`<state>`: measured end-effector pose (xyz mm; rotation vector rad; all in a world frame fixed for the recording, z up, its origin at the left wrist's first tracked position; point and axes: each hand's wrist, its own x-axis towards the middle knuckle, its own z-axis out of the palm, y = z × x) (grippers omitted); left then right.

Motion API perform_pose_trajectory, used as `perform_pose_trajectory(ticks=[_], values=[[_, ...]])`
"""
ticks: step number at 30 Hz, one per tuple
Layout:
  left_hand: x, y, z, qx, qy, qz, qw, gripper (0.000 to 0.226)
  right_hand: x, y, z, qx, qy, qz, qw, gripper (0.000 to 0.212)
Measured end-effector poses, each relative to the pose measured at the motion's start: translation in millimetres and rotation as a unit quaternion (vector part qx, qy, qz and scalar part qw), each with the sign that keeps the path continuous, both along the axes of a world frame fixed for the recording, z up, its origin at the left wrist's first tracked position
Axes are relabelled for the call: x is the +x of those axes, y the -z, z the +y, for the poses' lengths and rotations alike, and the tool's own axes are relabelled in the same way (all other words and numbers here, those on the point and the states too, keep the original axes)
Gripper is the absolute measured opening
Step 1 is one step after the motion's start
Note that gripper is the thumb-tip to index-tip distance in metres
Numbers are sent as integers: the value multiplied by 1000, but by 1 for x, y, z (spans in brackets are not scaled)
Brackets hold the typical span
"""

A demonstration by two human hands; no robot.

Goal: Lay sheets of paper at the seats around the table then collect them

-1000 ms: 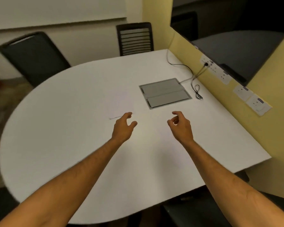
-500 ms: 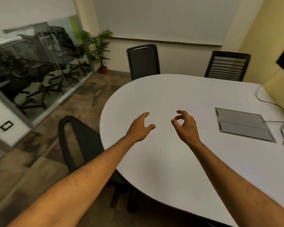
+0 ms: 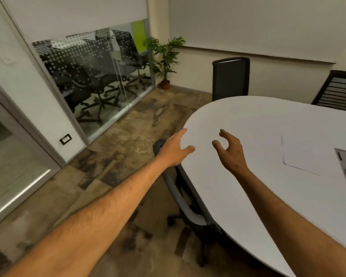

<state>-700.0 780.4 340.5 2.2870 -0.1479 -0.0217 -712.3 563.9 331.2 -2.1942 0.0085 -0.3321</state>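
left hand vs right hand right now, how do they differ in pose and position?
The left hand is spread flat, fingers extended, over the rounded edge of the table, partly above the near chair; the right hand is fully over the tabletop. The right hand's fingers are curled, thumb and forefinger nearing a pinch; the left's are not. The right hand is nearer the sheet of paper. Both are empty and touch no paper.
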Motion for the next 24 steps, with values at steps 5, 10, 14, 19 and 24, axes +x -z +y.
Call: perform_pose_trajectory(ticks=[5,10,14,19,24], values=[[24,2,81,-6,4,13,1000,78,34,10,78,3,4,0,1000,50],[69,7,119,-8,11,11,1000,76,79,21,122,-6,15,8,1000,50],[123,8,131,-12,36,12,999,74,124,32,143,-26,27,11,999,51],[202,10,136,-12,64,19,998,73,192,38,152,-41,49,24,998,54],[281,5,143,6,90,25,996,71,256,36,160,-42,79,39,995,56]])
